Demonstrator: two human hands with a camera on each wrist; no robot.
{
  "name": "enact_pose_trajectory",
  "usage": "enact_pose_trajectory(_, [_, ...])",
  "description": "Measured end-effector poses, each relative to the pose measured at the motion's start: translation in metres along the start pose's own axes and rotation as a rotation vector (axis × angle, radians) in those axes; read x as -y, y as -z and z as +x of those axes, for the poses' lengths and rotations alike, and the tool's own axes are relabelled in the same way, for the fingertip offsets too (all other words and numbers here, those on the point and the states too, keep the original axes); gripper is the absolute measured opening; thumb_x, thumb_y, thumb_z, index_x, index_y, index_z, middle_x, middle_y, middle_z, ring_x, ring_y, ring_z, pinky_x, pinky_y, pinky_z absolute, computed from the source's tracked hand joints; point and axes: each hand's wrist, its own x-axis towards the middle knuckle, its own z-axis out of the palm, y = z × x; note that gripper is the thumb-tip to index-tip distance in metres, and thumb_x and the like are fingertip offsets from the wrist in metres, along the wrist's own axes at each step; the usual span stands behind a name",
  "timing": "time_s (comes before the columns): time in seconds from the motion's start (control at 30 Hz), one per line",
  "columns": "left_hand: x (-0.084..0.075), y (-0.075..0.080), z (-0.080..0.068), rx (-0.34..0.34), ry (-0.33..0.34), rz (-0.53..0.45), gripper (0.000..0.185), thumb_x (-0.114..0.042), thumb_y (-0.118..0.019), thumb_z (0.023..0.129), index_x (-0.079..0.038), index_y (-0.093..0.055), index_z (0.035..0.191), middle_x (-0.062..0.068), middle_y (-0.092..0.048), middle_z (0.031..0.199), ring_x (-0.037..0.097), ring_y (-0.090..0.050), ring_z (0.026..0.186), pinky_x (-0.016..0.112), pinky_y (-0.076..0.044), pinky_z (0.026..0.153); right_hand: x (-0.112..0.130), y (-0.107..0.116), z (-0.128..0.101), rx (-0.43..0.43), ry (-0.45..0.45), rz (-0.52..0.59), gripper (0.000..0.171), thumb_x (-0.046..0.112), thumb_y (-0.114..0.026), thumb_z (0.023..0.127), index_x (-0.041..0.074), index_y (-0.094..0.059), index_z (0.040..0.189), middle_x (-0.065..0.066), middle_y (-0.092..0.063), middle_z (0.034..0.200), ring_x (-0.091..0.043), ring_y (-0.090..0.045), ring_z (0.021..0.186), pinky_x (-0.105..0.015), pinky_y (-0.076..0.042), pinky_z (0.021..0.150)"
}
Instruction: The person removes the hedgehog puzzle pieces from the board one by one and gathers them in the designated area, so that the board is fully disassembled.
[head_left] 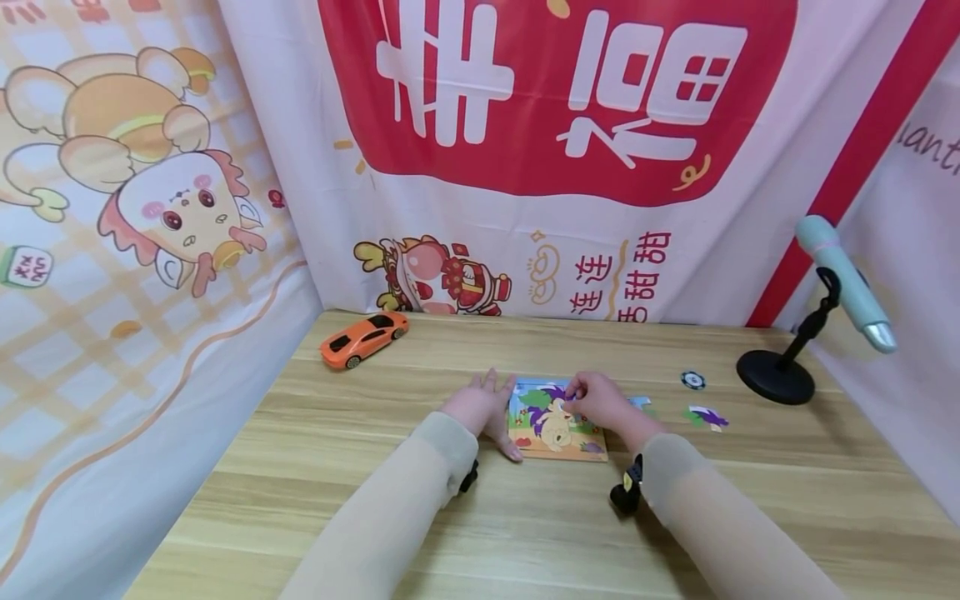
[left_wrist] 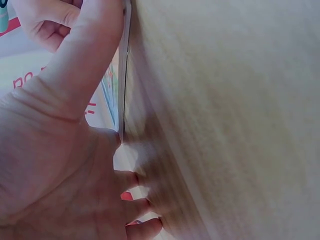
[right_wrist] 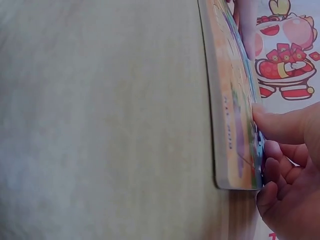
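A jigsaw puzzle board [head_left: 557, 437] with a bright purple-spined animal picture lies flat on the wooden table. My left hand [head_left: 483, 410] rests at its left side, fingers spread and thumb by the near left corner. In the left wrist view, that hand [left_wrist: 65, 145] lies along the board's edge [left_wrist: 124, 90]. Over the board's upper right, my right hand [head_left: 600, 402] pinches a puzzle piece, mostly hidden by the fingers. The right wrist view shows my right thumb [right_wrist: 280, 125] at the picture's surface, with the other fingers curled below it.
Loose puzzle pieces [head_left: 707, 418] lie right of the board, one partly behind my right hand. Beyond them are a round chip [head_left: 693, 380] and a light-blue microphone [head_left: 843, 279] on a black stand [head_left: 776, 379]. An orange toy car [head_left: 364, 340] stands at the back left, before printed cloth.
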Motion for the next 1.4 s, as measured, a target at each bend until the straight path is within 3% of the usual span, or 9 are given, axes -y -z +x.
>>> enact_pose_trajectory(0.27, [0.003, -0.006, 0.018, 0.037, 0.036, 0.017, 0.152, -0.074, -0.083, 0.038, -0.034, 0.0, 0.159, 0.007, 0.01, 0.165, 0.033, 0.006, 0.148, 0.064, -0.016, 0.112, 0.001, 0.0, -0.001, -0.036, -0.013, 0.0, 0.016, 0.007, -0.075, 0.088, 0.002, -0.062, 0.095, -0.008, -0.053, 0.084, -0.022, -0.049, 0.075, -0.032, -0.044, 0.062])
enact_pose_trajectory(0.43, [0.003, -0.006, 0.016, 0.03, 0.033, 0.021, 0.148, -0.072, -0.084, 0.043, -0.033, -0.001, 0.159, 0.007, 0.009, 0.165, 0.034, 0.005, 0.149, 0.062, -0.017, 0.113, -0.001, 0.001, -0.001, -0.031, -0.011, 0.004, 0.015, 0.009, -0.073, 0.09, 0.003, -0.062, 0.097, -0.009, -0.054, 0.088, -0.023, -0.05, 0.079, -0.034, -0.044, 0.066])
enact_pose_trajectory(0.67, [0.003, -0.009, 0.021, 0.035, 0.041, 0.012, 0.15, -0.07, -0.085, 0.041, -0.035, 0.001, 0.159, 0.007, 0.011, 0.164, 0.034, 0.006, 0.148, 0.062, -0.017, 0.113, -0.004, 0.003, 0.0, -0.07, 0.031, -0.013, 0.014, 0.01, -0.074, 0.09, 0.004, -0.063, 0.095, -0.009, -0.058, 0.092, -0.024, -0.052, 0.083, -0.036, -0.044, 0.071])
enact_pose_trajectory(0.9, [-0.002, 0.001, -0.004, 0.006, 0.009, 0.011, 0.142, -0.068, -0.085, 0.051, -0.027, -0.005, 0.161, 0.01, 0.003, 0.165, 0.033, 0.0, 0.149, 0.058, -0.017, 0.115, 0.002, 0.013, -0.005, -0.075, 0.045, 0.009, 0.012, 0.007, -0.072, 0.091, 0.003, -0.063, 0.097, -0.011, -0.058, 0.095, -0.025, -0.053, 0.087, -0.036, -0.047, 0.072])
enact_pose_trajectory(1.0, [-0.002, 0.002, -0.006, 0.004, -0.006, 0.017, 0.14, -0.067, -0.085, 0.054, -0.026, -0.005, 0.161, 0.011, 0.004, 0.165, 0.034, 0.001, 0.149, 0.056, -0.017, 0.115, 0.003, 0.026, -0.009, -0.098, 0.038, -0.015, 0.013, 0.007, -0.073, 0.089, 0.003, -0.063, 0.097, -0.011, -0.058, 0.095, -0.026, -0.054, 0.088, -0.037, -0.048, 0.075])
enact_pose_trajectory(1.17, [0.0, 0.0, -0.004, -0.017, -0.002, -0.001, 0.143, -0.067, -0.086, 0.049, -0.027, -0.006, 0.16, 0.01, 0.004, 0.165, 0.033, 0.001, 0.149, 0.059, -0.018, 0.114, -0.005, 0.065, -0.023, -0.145, 0.028, -0.093, 0.017, 0.008, -0.075, 0.088, 0.003, -0.064, 0.099, -0.01, -0.061, 0.095, -0.025, -0.055, 0.089, -0.038, -0.049, 0.077])
enact_pose_trajectory(1.3, [0.0, -0.003, 0.0, -0.019, 0.012, -0.011, 0.146, -0.068, -0.086, 0.045, -0.029, -0.005, 0.16, 0.01, 0.006, 0.165, 0.034, 0.002, 0.149, 0.064, -0.018, 0.112, -0.027, 0.1, -0.042, -0.197, 0.096, -0.148, 0.015, 0.004, -0.074, 0.087, -0.003, -0.063, 0.094, -0.011, -0.062, 0.088, -0.025, -0.056, 0.083, -0.037, -0.049, 0.073])
enact_pose_trajectory(1.4, [-0.001, -0.001, -0.001, -0.01, 0.004, -0.008, 0.144, -0.067, -0.086, 0.048, -0.028, -0.005, 0.16, 0.01, 0.006, 0.165, 0.034, 0.002, 0.149, 0.063, -0.018, 0.112, -0.048, 0.124, -0.061, -0.227, 0.077, -0.203, 0.014, 0.004, -0.074, 0.087, -0.003, -0.063, 0.092, -0.011, -0.061, 0.086, -0.025, -0.054, 0.081, -0.037, -0.046, 0.071])
